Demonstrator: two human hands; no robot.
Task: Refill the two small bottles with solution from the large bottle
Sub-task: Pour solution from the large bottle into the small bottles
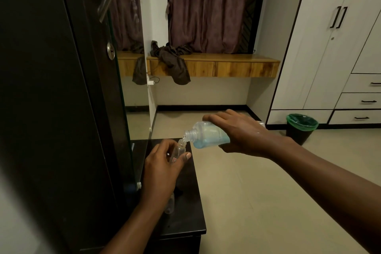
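Observation:
My right hand point(241, 133) grips the large clear bottle point(208, 135), tipped on its side with its open neck pointing left and down; blue solution pools in its lower half. The neck sits right over the mouth of a small clear bottle point(179, 150), which my left hand point(162, 168) holds tilted between thumb and fingers above the black cabinet top point(186, 208). A second small clear bottle point(170, 205) stands on that top, partly hidden behind my left wrist.
A tall dark wardrobe door point(51, 88) with a metal handle stands close on the left, with a mirror beside it. A green-lined bin point(301, 128) sits by the white wardrobe at the right. A wooden shelf point(226, 66) with dark clothes runs along the far wall.

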